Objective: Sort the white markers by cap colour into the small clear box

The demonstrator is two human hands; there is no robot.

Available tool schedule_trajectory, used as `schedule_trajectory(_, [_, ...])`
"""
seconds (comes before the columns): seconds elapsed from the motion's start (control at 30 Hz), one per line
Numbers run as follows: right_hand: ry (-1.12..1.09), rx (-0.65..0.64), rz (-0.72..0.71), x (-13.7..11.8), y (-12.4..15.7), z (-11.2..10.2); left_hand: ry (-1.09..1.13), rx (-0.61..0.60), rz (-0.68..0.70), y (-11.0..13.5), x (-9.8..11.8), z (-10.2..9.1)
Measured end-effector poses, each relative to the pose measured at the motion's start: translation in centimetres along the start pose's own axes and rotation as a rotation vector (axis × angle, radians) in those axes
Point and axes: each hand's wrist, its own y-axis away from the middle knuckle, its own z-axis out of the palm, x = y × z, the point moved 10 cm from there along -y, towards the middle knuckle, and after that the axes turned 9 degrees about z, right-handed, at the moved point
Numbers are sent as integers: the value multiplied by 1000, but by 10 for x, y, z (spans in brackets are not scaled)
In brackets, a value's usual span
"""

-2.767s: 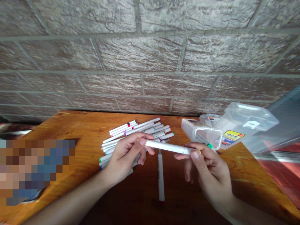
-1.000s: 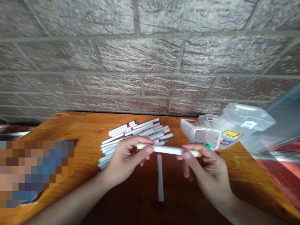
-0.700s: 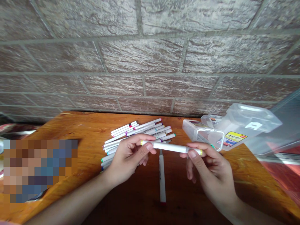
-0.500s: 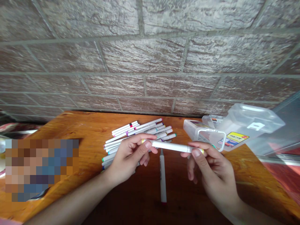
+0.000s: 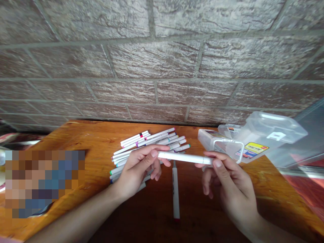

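A white marker is held nearly level above the table, one end in each hand. My left hand pinches its left end between thumb and fingers. My right hand grips the other end, hiding its tip. Under the held marker, a second marker lies on the wood, pointing away from me, with a dark red end nearest me. Behind my left hand spreads a pile of white markers with coloured ends, partly covered by that hand.
Clear plastic marker boxes with a handle stand at the back right of the wooden table. A blurred-out flat item lies at the left. The stone-block wall rises behind the table's far edge.
The marker has shifted slightly between my fingers. Its yellow ends, visible before, are now covered by my hands. My right thumb has slid a little to the right.
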Motion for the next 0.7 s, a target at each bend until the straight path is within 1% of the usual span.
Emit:
schedule_trajectory(0.37, [-60, -7, 31, 4, 2, -1, 71, 22, -7, -1, 1, 0])
schedule_trajectory(0.5, [-76, -29, 48, 7, 2, -1, 79, 31, -7, -1, 1, 0])
schedule_trajectory(0.7, [-85, -33, 58, 10, 1, -2, 102, 24, -2, -2, 2, 1])
